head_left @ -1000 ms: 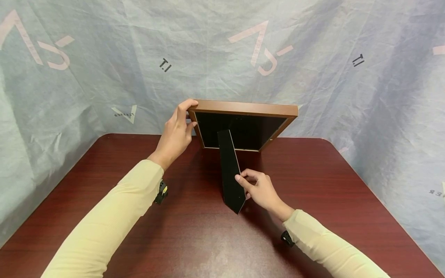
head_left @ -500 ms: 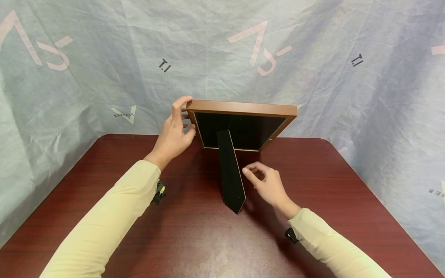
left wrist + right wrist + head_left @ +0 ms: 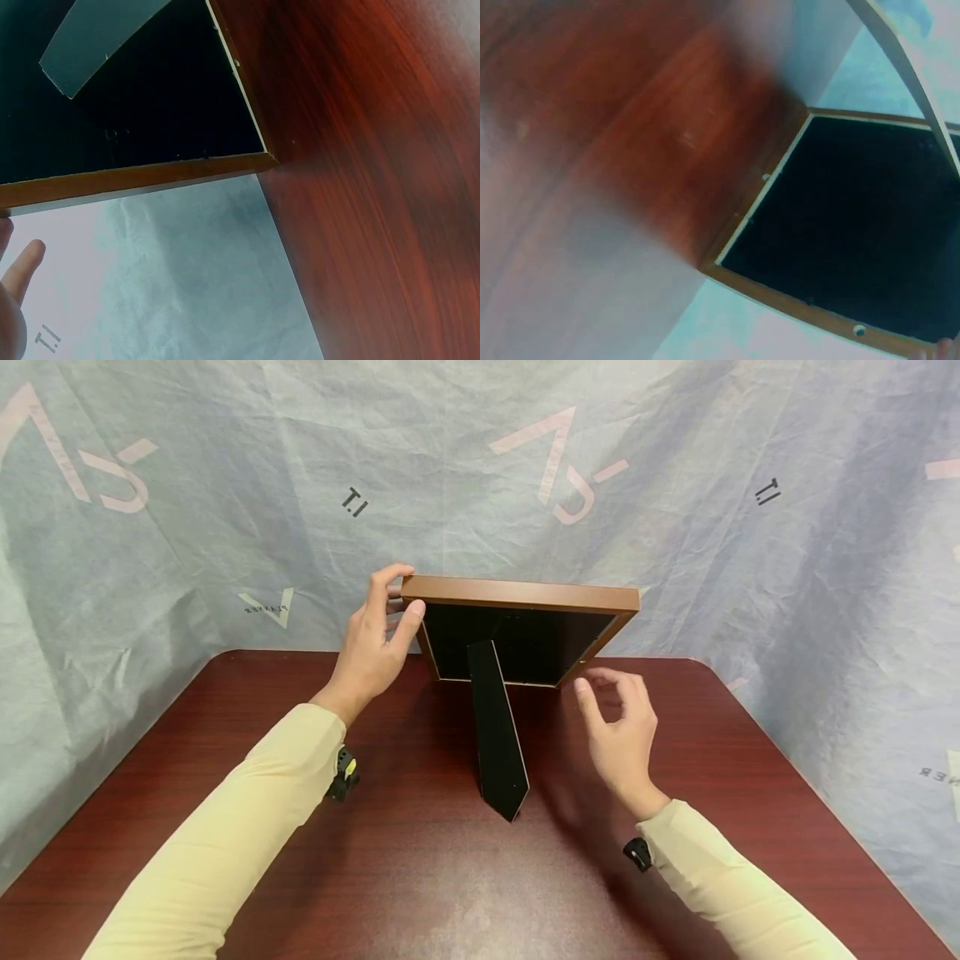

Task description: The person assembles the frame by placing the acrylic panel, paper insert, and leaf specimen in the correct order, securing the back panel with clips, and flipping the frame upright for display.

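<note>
A brown wooden picture frame point(image 3: 525, 592) leans with its black back toward me, standing on the table. Its black easel leg point(image 3: 501, 735) stretches down to the tabletop. At the frame's top left corner, my left hand point(image 3: 372, 647) holds on, with the index finger bent over the top and the thumb by the back edge. My right hand point(image 3: 624, 727) is beside the lower right side, fingers loosely curved, thumb apart, holding nothing. In the right wrist view, fingertips point(image 3: 945, 349) show near the frame's side edge. The front of the frame is hidden.
The reddish-brown table point(image 3: 420, 860) has rounded far corners. Behind it and at both sides hangs a grey printed cloth point(image 3: 450, 460). A small black device point(image 3: 343, 774) is on my left wrist and another black one point(image 3: 638, 854) on my right.
My right hand has let go of the easel leg and moved right and up, toward the frame's right side. My left hand has shifted slightly left, and its thumb has risen toward the corner.
</note>
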`<state>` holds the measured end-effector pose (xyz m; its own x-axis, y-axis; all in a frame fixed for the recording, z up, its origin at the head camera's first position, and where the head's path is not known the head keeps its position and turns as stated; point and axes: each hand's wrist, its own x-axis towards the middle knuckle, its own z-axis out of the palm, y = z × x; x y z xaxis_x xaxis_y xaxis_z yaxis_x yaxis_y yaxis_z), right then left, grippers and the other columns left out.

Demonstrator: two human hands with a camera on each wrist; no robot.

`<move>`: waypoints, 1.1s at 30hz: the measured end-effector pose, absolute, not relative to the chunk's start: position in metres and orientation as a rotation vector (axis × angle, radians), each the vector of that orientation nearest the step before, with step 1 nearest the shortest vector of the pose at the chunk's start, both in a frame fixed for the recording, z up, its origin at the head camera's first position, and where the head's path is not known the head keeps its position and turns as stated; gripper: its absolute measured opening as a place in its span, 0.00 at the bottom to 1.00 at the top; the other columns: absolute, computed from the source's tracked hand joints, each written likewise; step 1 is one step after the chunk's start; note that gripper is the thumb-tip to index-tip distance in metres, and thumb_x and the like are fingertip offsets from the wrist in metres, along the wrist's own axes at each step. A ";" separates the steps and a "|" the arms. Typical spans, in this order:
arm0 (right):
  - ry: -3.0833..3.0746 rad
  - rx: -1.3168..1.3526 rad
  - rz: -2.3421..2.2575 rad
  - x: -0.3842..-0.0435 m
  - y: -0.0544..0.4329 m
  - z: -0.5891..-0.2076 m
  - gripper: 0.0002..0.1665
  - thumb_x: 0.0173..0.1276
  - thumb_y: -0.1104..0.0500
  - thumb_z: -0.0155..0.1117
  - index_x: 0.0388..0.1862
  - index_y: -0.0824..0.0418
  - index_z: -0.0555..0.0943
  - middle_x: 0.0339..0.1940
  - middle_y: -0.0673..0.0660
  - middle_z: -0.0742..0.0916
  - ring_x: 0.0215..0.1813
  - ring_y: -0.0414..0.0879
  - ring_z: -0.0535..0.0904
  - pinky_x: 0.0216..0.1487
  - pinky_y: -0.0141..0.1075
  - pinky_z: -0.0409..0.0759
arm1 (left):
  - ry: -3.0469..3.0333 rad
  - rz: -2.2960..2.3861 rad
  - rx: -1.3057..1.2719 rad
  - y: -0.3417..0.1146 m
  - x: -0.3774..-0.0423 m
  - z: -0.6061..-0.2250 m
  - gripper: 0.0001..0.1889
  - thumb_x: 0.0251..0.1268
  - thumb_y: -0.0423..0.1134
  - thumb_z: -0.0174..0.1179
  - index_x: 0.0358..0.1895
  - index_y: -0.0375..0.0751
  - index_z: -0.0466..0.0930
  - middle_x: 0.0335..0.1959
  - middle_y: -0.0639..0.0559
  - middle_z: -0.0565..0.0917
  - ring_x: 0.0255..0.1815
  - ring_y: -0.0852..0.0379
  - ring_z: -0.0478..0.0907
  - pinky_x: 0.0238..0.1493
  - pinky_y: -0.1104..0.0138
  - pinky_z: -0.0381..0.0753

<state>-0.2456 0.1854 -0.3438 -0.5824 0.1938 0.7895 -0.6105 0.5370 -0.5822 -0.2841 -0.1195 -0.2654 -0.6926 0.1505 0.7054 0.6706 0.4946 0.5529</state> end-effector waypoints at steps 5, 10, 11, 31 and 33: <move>-1.775 0.273 1.174 -0.248 0.189 -0.327 0.19 0.71 0.58 0.67 0.57 0.67 0.81 0.50 0.62 0.82 0.53 0.49 0.77 0.51 0.33 0.73 | -2.109 -1.142 -0.669 -0.118 -0.286 -0.263 0.17 0.85 0.47 0.41 0.69 0.49 0.62 0.53 0.39 0.80 0.56 0.45 0.80 0.55 0.50 0.79; -1.743 0.218 1.273 -0.251 0.192 -0.306 0.26 0.71 0.56 0.66 0.65 0.64 0.76 0.57 0.57 0.80 0.60 0.49 0.75 0.54 0.33 0.72 | -2.104 -1.145 -0.643 -0.117 -0.286 -0.262 0.16 0.86 0.45 0.39 0.68 0.48 0.63 0.51 0.39 0.80 0.55 0.46 0.79 0.55 0.52 0.78; -1.748 0.211 1.297 -0.251 0.193 -0.302 0.27 0.72 0.55 0.65 0.66 0.64 0.75 0.58 0.55 0.80 0.60 0.49 0.75 0.54 0.33 0.72 | -2.105 -1.143 -0.637 -0.116 -0.286 -0.261 0.16 0.86 0.45 0.39 0.67 0.48 0.63 0.51 0.39 0.81 0.55 0.46 0.79 0.54 0.52 0.78; -1.959 0.109 1.401 -0.253 0.193 -0.263 0.30 0.77 0.40 0.55 0.60 0.64 0.77 0.55 0.55 0.83 0.60 0.46 0.78 0.58 0.36 0.71 | -2.127 -1.118 -0.615 -0.115 -0.285 -0.258 0.14 0.86 0.45 0.40 0.65 0.48 0.64 0.47 0.41 0.81 0.53 0.46 0.80 0.54 0.52 0.78; -1.965 0.108 1.420 -0.254 0.193 -0.262 0.30 0.77 0.39 0.55 0.59 0.64 0.77 0.53 0.54 0.83 0.58 0.45 0.78 0.59 0.36 0.71 | -2.133 -1.120 -0.610 -0.115 -0.284 -0.258 0.14 0.86 0.46 0.40 0.65 0.48 0.64 0.48 0.41 0.81 0.52 0.46 0.80 0.54 0.52 0.78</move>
<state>-0.2537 0.1933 -0.2622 -0.7516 0.3203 0.5766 -0.4467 0.3959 -0.8023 -0.2844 -0.1152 -0.2579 -0.6839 0.1028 0.7223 0.6529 0.5281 0.5430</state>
